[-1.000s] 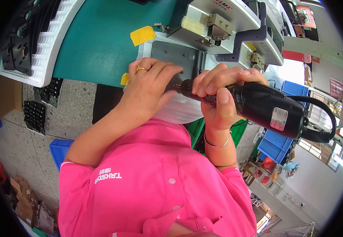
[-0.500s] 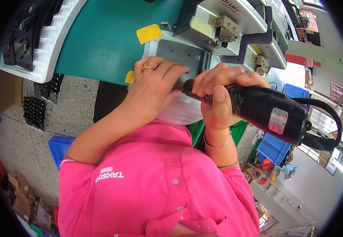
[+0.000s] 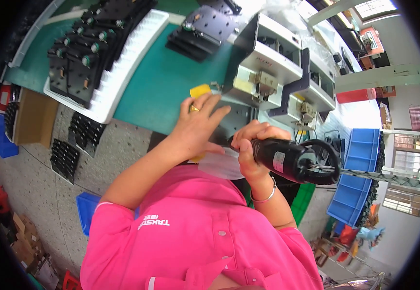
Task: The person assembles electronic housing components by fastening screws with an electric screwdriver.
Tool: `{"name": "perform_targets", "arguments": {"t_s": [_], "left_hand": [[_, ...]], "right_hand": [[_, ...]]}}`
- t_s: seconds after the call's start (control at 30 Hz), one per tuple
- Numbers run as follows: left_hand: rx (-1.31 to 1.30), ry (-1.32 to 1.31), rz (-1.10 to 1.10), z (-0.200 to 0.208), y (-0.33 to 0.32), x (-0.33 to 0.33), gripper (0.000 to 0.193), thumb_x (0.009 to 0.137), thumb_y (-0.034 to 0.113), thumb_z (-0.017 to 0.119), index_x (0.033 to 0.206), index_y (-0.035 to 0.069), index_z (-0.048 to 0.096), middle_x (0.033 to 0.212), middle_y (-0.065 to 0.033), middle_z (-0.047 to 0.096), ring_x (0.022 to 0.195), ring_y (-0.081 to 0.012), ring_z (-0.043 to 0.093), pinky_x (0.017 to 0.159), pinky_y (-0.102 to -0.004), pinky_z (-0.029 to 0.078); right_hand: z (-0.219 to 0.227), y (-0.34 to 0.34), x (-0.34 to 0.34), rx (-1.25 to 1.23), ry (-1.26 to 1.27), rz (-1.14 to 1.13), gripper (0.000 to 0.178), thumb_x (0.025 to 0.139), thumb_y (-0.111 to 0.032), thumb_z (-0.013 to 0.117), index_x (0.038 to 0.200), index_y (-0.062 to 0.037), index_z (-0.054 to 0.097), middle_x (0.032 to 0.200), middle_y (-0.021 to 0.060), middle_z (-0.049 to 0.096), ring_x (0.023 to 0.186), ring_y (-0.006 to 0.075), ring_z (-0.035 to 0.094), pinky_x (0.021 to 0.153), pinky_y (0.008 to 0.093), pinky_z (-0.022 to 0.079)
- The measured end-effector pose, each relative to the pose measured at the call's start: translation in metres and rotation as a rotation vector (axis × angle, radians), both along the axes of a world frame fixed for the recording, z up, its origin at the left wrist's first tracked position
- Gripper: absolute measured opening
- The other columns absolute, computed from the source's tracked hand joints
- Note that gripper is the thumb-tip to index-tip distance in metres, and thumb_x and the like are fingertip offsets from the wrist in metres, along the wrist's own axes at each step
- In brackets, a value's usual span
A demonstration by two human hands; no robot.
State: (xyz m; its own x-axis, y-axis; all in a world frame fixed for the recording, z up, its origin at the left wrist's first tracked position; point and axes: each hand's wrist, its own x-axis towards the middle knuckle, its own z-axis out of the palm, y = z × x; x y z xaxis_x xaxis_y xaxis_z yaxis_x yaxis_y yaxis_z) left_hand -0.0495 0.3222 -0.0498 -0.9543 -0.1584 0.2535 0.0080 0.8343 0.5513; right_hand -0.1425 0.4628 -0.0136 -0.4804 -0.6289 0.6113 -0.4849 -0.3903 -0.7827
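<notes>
My right hand (image 3: 257, 145) is wrapped round a black electric screwdriver (image 3: 289, 159), whose tip end points left and is hidden by my fingers. A cable loops from its rear. My left hand (image 3: 196, 126) has its fingers spread at the left side of a dark grey metal plate (image 3: 243, 115), thumb apart from the fingers and close to the screwdriver's tip. A translucent white sheet (image 3: 222, 166) hangs at the near edge under the hands. Beyond my left fingers lies a yellow piece (image 3: 200, 90), with small metal parts (image 3: 216, 85) beside it.
Silver machines (image 3: 268, 65) with metal blocks on their fronts stand beyond the plate. At left, a white foam tray (image 3: 140, 43) holds black plates (image 3: 91, 53). More plates (image 3: 202, 31) are stacked on the green mat (image 3: 144, 92). Blue bins (image 3: 355, 179) stand at right.
The whole view has shifted, showing more of the bench at left. My left fingers are spread wider. The screwdriver's rear end has swung, and it is still in my right hand.
</notes>
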Motion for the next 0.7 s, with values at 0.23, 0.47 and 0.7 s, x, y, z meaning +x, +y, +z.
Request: {"name": "perform_targets", "arguments": {"t_s": [0.23, 0.47, 0.7], "left_hand": [[-0.064, -0.016, -0.03, 0.007, 0.001, 0.003, 0.087, 0.055, 0.041, 0.086, 0.129, 0.01, 0.052, 0.135, -0.0195, 0.042, 0.131, -0.0356, 0.037, 0.107, -0.0478, 0.026], [-0.094, -0.12, -0.055, 0.025, -0.005, 0.033, 0.081, 0.058, 0.038, 0.084, 0.126, 0.007, 0.055, 0.135, -0.0222, 0.041, 0.127, -0.0395, 0.039, 0.104, -0.049, 0.033], [0.291, -0.102, 0.086, 0.049, -0.041, 0.075, 0.066, 0.066, 0.03, 0.078, 0.124, 0.007, 0.057, 0.135, -0.021, 0.046, 0.124, -0.0362, 0.048, 0.101, -0.0471, 0.042]], "right_hand": [[0.008, 0.014, 0.007, -0.254, -0.348, -0.08, 0.044, 0.082, 0.003, 0.065, 0.114, -0.0061, 0.035, 0.072, 0.0089, 0.055, 0.06, 0.0191, 0.055, 0.055, 0.0336, 0.051], [0.042, 0.041, -0.016, -0.436, -0.409, -0.184, 0.039, 0.086, -0.01, 0.059, 0.119, -0.0092, 0.036, 0.067, 0.0081, 0.046, 0.059, 0.0194, 0.048, 0.049, 0.0358, 0.049], [0.037, 0.048, -0.029, -0.491, -0.475, -0.205, 0.039, 0.085, -0.008, 0.058, 0.118, -0.0088, 0.037, 0.068, 0.0083, 0.047, 0.059, 0.0191, 0.048, 0.05, 0.0358, 0.05]]}}
